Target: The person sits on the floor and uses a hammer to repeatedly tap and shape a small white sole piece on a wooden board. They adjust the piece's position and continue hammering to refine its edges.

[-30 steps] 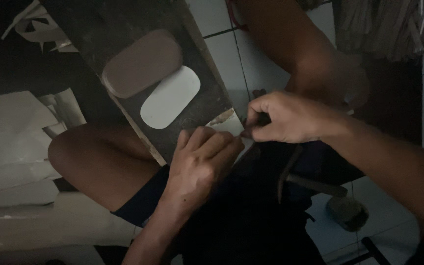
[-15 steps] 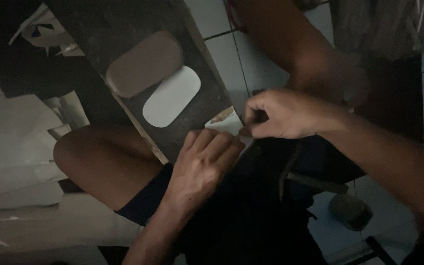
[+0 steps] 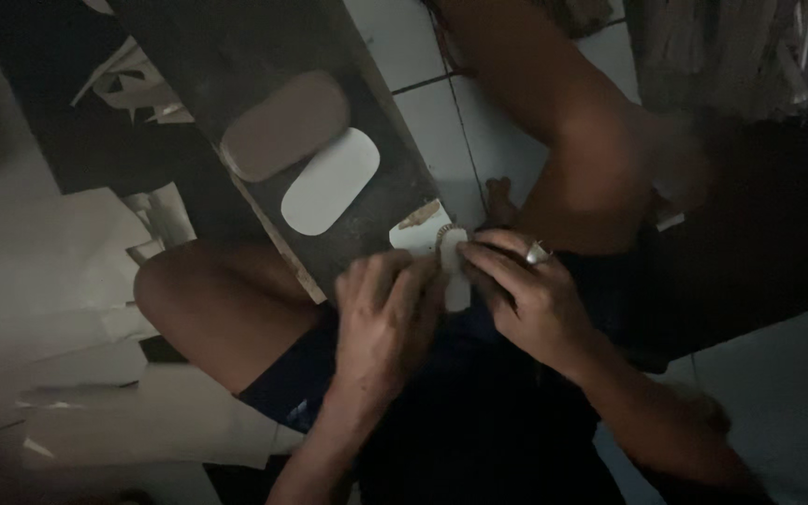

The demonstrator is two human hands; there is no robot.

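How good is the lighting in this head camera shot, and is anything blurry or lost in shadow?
Head view: dim overall, no glare; the white oval piece and pale floor tiles are brightest. The left hand and right hand read clearly on a small white piece. The lap below them is lost in shadow, and the top right corner is soft and murky.
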